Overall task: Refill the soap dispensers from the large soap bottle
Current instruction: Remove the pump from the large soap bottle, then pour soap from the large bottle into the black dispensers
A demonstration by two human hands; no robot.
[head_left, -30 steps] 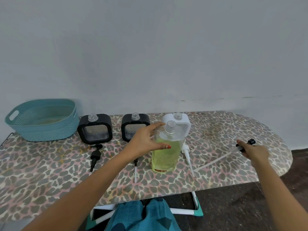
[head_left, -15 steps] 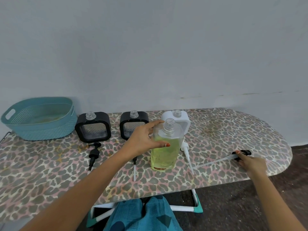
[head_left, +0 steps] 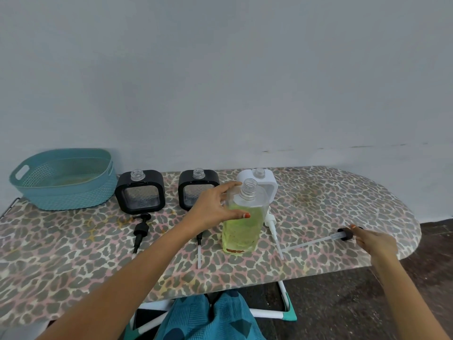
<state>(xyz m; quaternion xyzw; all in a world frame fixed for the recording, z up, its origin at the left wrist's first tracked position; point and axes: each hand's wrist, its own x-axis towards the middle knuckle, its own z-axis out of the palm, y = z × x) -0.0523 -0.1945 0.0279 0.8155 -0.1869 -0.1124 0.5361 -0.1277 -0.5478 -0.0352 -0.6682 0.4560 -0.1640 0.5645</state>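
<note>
Left hand (head_left: 210, 209) gripped the uncapped large soap bottle (head_left: 242, 229), upright on the table (head_left: 73, 241) before the white dispenser (head_left: 269, 185); right hand (head_left: 377, 240) touched the pump (head_left: 344, 234), grip unclear; hasty tilting risked spillage.

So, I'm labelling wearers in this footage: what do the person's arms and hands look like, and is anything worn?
Both forearms are bare: no sleeve, watch or bracelet shows on the left arm or the right arm. No rings are visible on the left hand or the right hand. The nails are painted orange-red, clearest on the left thumbnail.
</note>
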